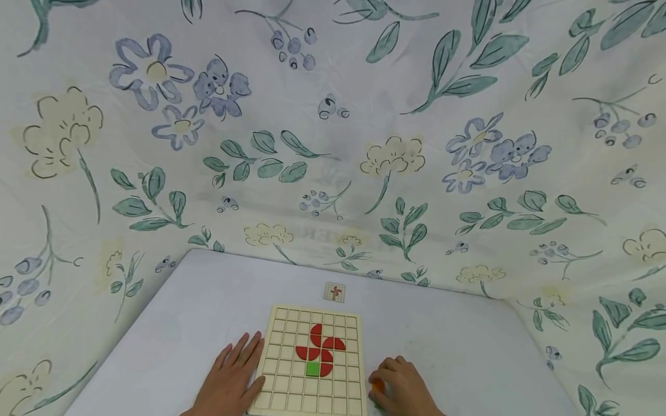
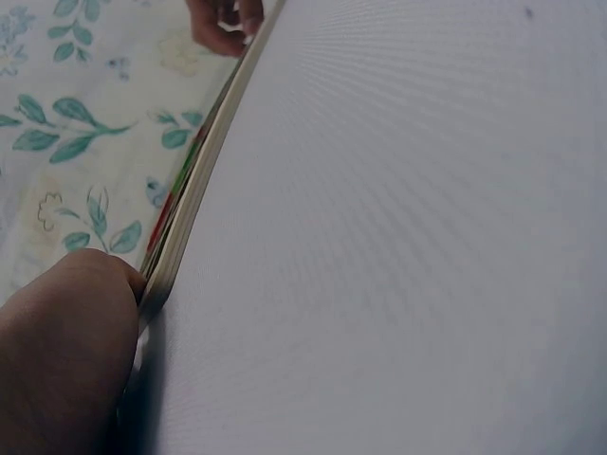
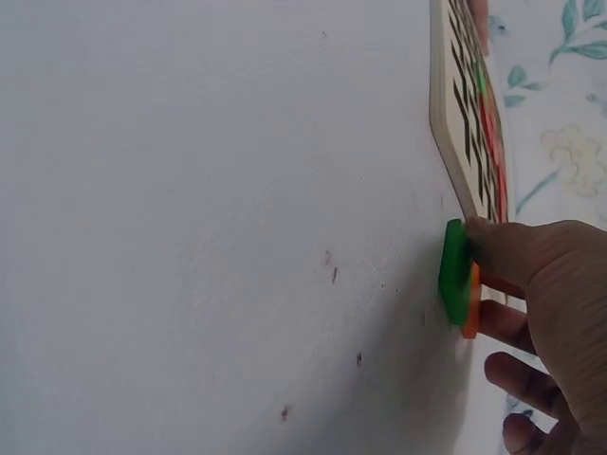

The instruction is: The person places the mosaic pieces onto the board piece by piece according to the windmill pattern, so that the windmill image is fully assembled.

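Observation:
A wooden grid board (image 1: 283, 370) lies on the table, with several red rounded tiles (image 1: 335, 344) in a pinwheel shape in its squares. One green square tile (image 1: 312, 368) sits just below them. My left hand (image 1: 231, 375) rests on the table along the board's left edge, fingers straight, thumb at the rim. Beside the board's right edge, my right hand (image 1: 403, 384) pinches a green tile (image 3: 455, 275) and an orange tile (image 3: 471, 303) together between thumb and fingers. The green one faces the right wrist camera and partly covers the orange one.
Beyond the board's far edge lies a small pattern card (image 1: 335, 292) printed with a red pinwheel on a grid. The white table (image 1: 458, 346) reaches back to a floral cloth (image 1: 312, 144) that hangs behind and at both sides.

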A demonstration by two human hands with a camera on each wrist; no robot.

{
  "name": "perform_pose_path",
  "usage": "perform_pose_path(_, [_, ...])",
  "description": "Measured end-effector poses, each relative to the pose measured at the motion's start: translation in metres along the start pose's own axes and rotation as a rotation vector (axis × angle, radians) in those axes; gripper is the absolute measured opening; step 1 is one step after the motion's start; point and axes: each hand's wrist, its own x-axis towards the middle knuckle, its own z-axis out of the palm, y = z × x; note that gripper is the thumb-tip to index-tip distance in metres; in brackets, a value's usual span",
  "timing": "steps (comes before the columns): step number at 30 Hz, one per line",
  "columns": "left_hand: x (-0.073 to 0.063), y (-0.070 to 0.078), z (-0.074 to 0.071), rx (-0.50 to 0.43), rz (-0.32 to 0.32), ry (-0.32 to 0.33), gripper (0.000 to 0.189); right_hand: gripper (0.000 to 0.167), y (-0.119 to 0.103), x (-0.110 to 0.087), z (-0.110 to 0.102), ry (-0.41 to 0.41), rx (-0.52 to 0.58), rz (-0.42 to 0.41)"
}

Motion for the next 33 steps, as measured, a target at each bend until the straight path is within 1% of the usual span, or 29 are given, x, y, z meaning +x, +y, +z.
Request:
perform_pose_path(4, [-0.001, -0.002, 0.003, 0.028, 0.025, 0.021, 0.066, 0.013, 0.0, -0.002, -0.002, -0.01, 0.009, 0.02])
perform_pose_path(8, [0.0, -0.001, 0.001, 0.005, 0.017, 0.017, 0.066, 0.011, 0.001, -0.002, -0.003, -0.008, 0.004, 0.032])
perform_pose_path(12, [0.001, 0.002, -0.004, -0.017, -0.01, -0.018, 0.066, 0.01, 0.003, -0.001, -0.002, 0.019, -0.009, 0.037])
perform_pose_path(15, [0.002, 0.003, -0.006, -0.019, -0.034, -0.056, 0.066, 0.011, 0.003, 0.0, -0.001, 0.027, 0.003, 0.043])
perform_pose_path(18, [0.003, 0.004, -0.007, -0.022, -0.051, -0.078, 0.066, 0.011, 0.003, 0.001, -0.002, 0.033, 0.022, 0.036])
perform_pose_path(21, [0.003, 0.004, -0.007, -0.019, -0.056, -0.085, 0.066, 0.011, 0.002, 0.002, -0.002, 0.039, 0.023, 0.013])
perform_pose_path(26, [0.003, 0.004, -0.007, -0.011, -0.053, -0.074, 0.066, 0.012, 0.001, 0.008, -0.003, 0.059, -0.025, -0.061])
perform_pose_path(28, [0.002, 0.003, -0.006, -0.009, -0.052, -0.071, 0.066, 0.013, -0.001, 0.012, -0.003, 0.087, -0.04, -0.099])
perform_pose_path(33, [0.002, 0.003, -0.006, -0.014, -0.055, -0.072, 0.066, 0.014, -0.008, 0.021, -0.001, 0.144, -0.028, -0.173])
